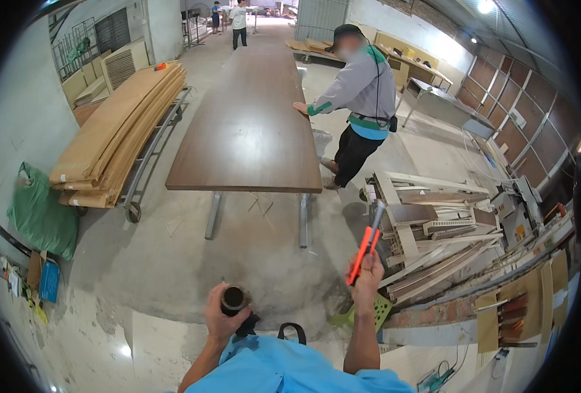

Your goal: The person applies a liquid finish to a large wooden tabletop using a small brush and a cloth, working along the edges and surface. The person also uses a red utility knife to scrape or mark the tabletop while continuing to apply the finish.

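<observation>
My left hand [219,313] is closed around a small round container [236,298] with a dark inside, low in front of my blue shirt. In my right hand [367,275], raised further right, is an orange-and-black utility knife [367,245] with a narrow grey end pointing up and away; whether that end is a bare blade cannot be made out. Ahead of both hands, and apart from them, a long brown wooden panel [238,124] lies flat on metal legs. A co-worker [362,92] stands at its right side with one hand on its edge.
Cardboard sheets [117,124] lie stacked on a wheeled cart at left, near a green sack [45,213] and a blue box [49,281]. Wood offcuts [441,223] are heaped at right. A green plastic stool [375,313] stands by my right forearm. Two people are far back.
</observation>
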Motion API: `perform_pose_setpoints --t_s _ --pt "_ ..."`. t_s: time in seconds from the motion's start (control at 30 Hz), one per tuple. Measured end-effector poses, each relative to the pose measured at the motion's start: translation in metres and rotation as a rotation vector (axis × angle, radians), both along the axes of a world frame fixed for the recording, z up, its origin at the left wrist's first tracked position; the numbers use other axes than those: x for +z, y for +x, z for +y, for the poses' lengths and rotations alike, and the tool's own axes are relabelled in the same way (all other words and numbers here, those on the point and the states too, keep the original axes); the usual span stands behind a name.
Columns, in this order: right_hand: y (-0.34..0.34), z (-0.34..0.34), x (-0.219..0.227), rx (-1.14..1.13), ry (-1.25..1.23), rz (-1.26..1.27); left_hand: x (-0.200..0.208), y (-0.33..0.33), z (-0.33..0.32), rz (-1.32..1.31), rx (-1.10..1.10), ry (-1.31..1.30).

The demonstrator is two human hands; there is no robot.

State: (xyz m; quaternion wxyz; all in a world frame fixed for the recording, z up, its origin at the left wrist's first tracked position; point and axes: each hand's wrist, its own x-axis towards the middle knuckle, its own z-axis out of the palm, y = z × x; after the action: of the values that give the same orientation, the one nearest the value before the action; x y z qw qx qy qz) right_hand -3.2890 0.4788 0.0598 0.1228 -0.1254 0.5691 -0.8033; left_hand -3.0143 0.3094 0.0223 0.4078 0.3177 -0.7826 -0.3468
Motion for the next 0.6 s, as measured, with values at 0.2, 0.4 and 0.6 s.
perform_pose_setpoints --t_s 0.2,0.4,0.6 --pt "0.039 -0.137 0.004 0.155 0.041 0.034 -0.015 0.066 -0.097 0.048 0.127 0.041" --pt "0.099 -0.299 -0.019 0.186 -0.186 -0.069 -0.013 0.134 -0.231 0.022 0.209 -0.002" --pt "0.155 -0.391 -0.025 0.171 -0.114 -0.039 0.013 0.188 -0.35 -0.075 0.123 -0.03"
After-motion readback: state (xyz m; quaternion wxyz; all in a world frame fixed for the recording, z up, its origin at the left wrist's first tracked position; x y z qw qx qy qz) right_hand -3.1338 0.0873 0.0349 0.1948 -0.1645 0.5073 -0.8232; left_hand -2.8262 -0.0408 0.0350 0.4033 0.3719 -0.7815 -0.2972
